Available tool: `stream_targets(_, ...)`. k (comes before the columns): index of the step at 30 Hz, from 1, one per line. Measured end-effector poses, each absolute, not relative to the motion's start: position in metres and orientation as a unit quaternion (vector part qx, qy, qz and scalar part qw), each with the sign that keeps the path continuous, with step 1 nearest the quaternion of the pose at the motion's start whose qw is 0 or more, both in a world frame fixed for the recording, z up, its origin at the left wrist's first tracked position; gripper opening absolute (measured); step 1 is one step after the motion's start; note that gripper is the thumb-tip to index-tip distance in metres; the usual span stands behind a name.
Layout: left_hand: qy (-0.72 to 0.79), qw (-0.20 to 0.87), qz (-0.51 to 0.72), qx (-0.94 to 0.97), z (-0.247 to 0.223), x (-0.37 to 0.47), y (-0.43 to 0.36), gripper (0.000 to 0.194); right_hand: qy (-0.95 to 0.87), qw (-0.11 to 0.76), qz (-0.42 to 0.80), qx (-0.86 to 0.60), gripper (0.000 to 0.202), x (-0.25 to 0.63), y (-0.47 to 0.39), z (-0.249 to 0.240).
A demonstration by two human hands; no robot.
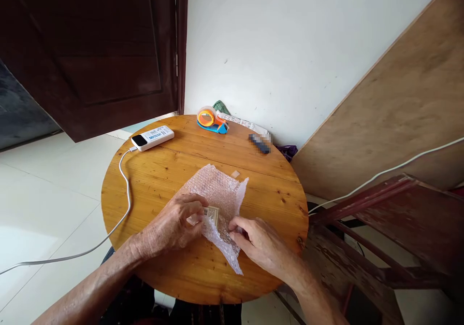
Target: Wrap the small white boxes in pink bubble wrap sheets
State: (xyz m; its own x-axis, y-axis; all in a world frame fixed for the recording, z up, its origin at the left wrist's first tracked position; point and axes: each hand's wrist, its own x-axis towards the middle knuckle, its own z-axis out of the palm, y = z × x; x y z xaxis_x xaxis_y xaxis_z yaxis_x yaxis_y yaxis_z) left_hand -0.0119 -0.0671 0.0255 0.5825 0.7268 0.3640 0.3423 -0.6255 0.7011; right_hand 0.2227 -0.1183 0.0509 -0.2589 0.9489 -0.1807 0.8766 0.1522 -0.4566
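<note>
A sheet of bubble wrap (213,182) lies spread on the round wooden table, its near edge lifted and folded up. On it rests a small printed box (212,215) with a barcode, partly covered by the wrap and by fingers. My left hand (177,221) is closed at the box's left side, thumb and forefinger pinching the wrap there. My right hand (253,240) is closed on the wrap's right edge, to the right of the box; its fingertips are partly hidden. A small clear scrap (235,174) lies just beyond the wrap.
The round table (145,190) carries a white power bank (154,138) with a white cable (127,194) running off the left edge. At the back stand an orange and blue tape dispenser (212,120) and a blurred dark object (259,143). A reddish wooden chair (384,228) stands right.
</note>
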Motion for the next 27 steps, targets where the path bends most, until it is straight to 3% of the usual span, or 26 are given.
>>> stream_targets(5,0.304,0.299,0.321,0.846,0.025,-0.013,-0.066,0.013,-0.751,0.044,0.208,-0.625,0.022,0.226,-0.13,0.07)
stream_targets(10,0.296,0.309,0.325,0.843,0.023,-0.015,-0.065,0.012,-0.782,0.244,0.189,-0.542,0.024,0.2,-0.126,0.089)
stream_targets(15,0.296,0.291,0.307,0.857,0.024,-0.022,-0.07,0.017,-0.814,0.161,0.196,-0.523,0.055,0.182,-0.111,0.069)
stream_targets(27,0.311,0.296,0.293,0.854,0.02,-0.032,-0.091,0.013,-0.76,0.216,0.234,-0.566,0.047,0.186,-0.106,0.041)
